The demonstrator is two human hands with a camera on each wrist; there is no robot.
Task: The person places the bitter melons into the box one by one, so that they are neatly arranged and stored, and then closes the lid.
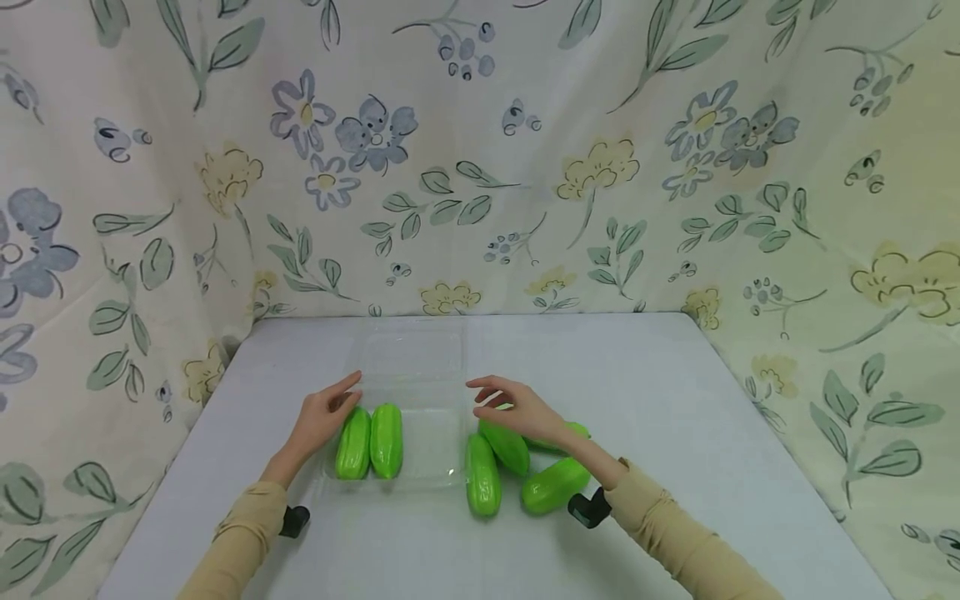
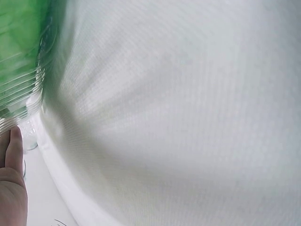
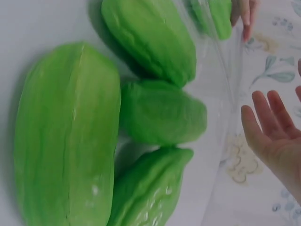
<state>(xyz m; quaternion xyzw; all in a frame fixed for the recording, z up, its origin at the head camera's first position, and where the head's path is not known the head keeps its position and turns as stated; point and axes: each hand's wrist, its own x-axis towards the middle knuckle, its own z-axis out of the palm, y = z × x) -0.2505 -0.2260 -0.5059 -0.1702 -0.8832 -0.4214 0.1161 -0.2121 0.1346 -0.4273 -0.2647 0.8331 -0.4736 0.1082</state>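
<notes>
A clear plastic clamshell box (image 1: pixel 431 446) lies with its lid (image 1: pixel 412 354) folded back. Two bright green, ridged gourd-like vegetables (image 1: pixel 386 442) lie side by side in its left half. My left hand (image 1: pixel 318 421) is at the box's left edge, fingers loosely bent; in the left wrist view its fingertips (image 2: pixel 16 136) meet the ribbed plastic wall. To the right of the box lie several more green gourds (image 3: pixel 68 136). My right hand (image 1: pixel 525 410) hovers over them with nothing in it, fingers (image 3: pixel 268 115) spread and relaxed.
The white table (image 1: pixel 637 367) ends at a flowered cloth (image 1: pixel 525 233) hanging behind and at both sides. Dark wrist cameras (image 1: pixel 590 508) sit beneath both wrists, the right one close to the nearest loose gourd.
</notes>
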